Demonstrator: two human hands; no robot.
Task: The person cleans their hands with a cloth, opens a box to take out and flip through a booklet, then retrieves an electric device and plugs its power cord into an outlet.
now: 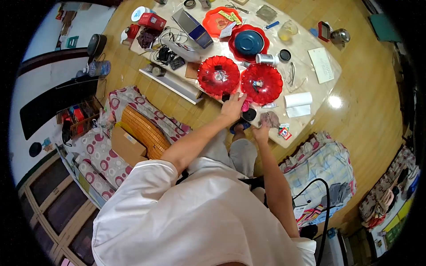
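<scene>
My left hand (233, 108) reaches to the table's near edge, fingers stretched out just below two red scalloped dishes, the left dish (209, 80) and the right dish (273, 84). A small pink item (245, 106) lies against its fingertips; whether they grip it I cannot tell. Beside that hand are a small black object (226, 96) and a round black lid-like piece (249, 115). My right hand (262, 131) is closed on a crumpled greyish-brown cloth (270, 119) at the table edge. Small red and green packets (285, 132) lie right of it.
Farther back on the table (306, 42) stand a blue bowl (248, 42) in a red dish, a white bottle (266, 59), a glass cup (287, 31) and tangled cables (165, 55). A paper roll (298, 105) lies at right. An open drawer (171, 84) juts out at left.
</scene>
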